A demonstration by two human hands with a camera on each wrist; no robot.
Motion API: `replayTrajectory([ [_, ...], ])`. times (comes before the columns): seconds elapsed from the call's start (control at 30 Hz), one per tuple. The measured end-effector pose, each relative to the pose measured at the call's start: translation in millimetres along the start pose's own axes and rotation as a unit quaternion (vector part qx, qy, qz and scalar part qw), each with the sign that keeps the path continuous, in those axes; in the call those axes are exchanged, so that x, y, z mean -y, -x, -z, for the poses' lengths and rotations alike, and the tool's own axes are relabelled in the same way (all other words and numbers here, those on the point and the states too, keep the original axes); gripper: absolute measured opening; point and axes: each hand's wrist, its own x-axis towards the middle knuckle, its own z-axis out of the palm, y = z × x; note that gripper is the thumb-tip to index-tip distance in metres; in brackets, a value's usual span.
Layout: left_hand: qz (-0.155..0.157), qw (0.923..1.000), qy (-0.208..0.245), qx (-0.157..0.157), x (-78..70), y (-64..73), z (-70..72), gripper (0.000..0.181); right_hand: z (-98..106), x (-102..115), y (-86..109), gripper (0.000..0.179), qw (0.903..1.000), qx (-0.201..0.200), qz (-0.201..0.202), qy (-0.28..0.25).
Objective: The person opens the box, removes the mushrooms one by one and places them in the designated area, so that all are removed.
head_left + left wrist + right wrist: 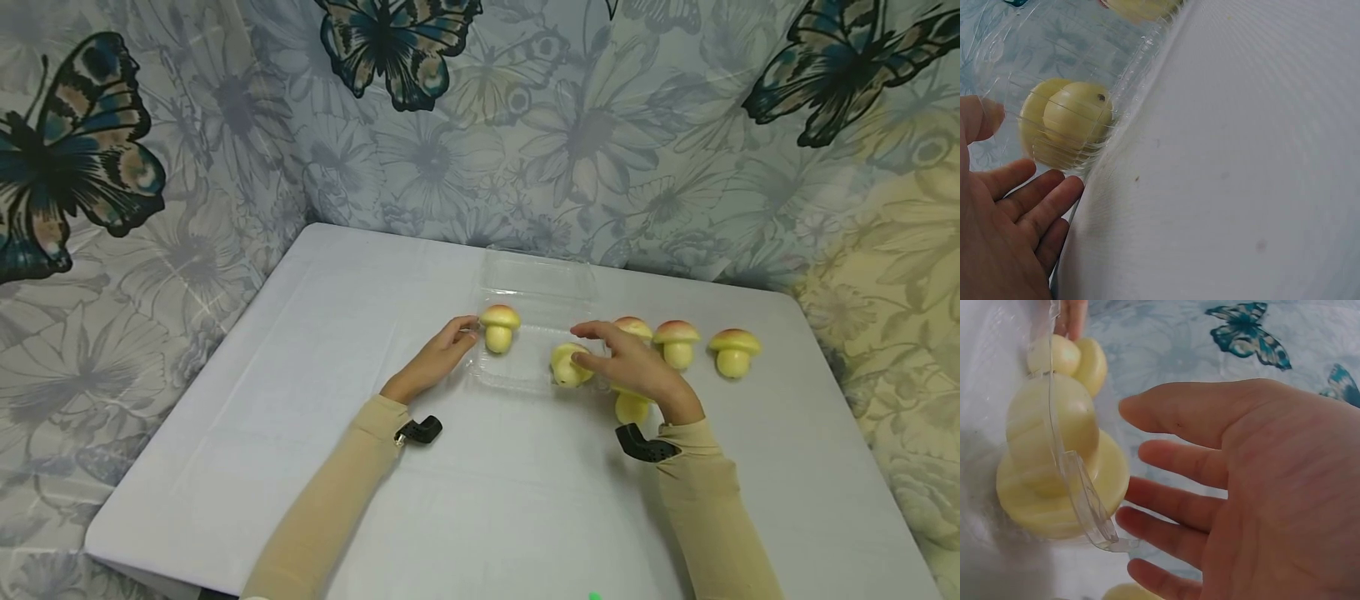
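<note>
A clear plastic container [525, 379] with its lid [538, 275] folded back lies on the table. Inside, at the left, stands one toy mushroom [499, 330] with a yellow stem and reddish cap. Another yellow toy mushroom [567, 367] lies tipped over at the container's right end. My left hand [442, 354] is at the container's left wall, fingers loosely extended and thumb near the rim in the left wrist view. Over the right end, my right hand [633, 367] has its fingers spread beside the tipped mushroom [1054, 437], holding nothing.
To the right stand more mushrooms: one partly behind the right hand [633, 326], one beside it [677, 343], and one farther right [733, 352]. Another mushroom [632, 408] shows partly under the right hand. Patterned fabric [465, 167] hangs behind the white-covered table [300, 333].
</note>
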Motion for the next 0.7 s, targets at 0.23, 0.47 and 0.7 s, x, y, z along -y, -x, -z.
replayTrajectory([
  [0.23,-0.001,1.0000,0.000,-0.002,2.4,-0.4,-0.2,0.052,-2.0,-0.1,0.1,0.056,0.9998,0.016,-0.008,0.004],
  [0.47,-0.007,1.0000,-0.005,-0.001,2.7,-1.3,0.1,0.052,-2.9,-0.2,-1.7,0.052,0.9997,0.018,0.007,0.012],
  [0.7,-0.010,0.9999,-0.002,0.003,1.8,-0.9,0.5,0.052,-4.6,-0.3,-2.4,0.051,0.9997,0.017,0.011,0.011],
])
